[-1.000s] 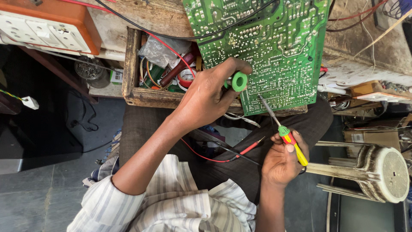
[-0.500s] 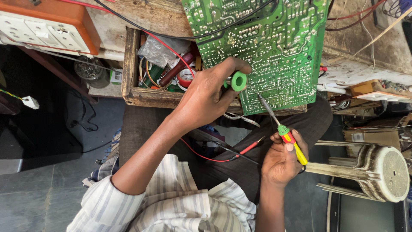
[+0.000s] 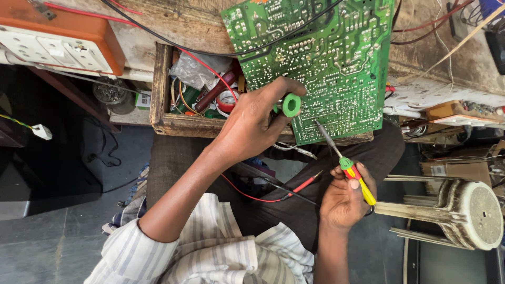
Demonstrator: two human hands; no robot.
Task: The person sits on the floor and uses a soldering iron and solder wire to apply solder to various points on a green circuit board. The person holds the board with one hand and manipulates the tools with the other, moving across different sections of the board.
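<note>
Right hand [image 3: 344, 202] of mine is closed around the yellow-handled screwdriver [image 3: 344, 164], whose thin shaft slants up so its tip touches the near edge of the green circuit board [image 3: 326, 63]. With my left hand [image 3: 252, 123] I grip a tool with a round green end [image 3: 291, 104], pressed against the board's near left part. That board lies solder side up on the far wooden desk [image 3: 173, 23]. Left of it, an open wooden drawer [image 3: 160, 89] holds wires and tape. A red probe lead [image 3: 305, 184] lies across my lap, and a pale stool [image 3: 463, 210] stands to the right.
</note>
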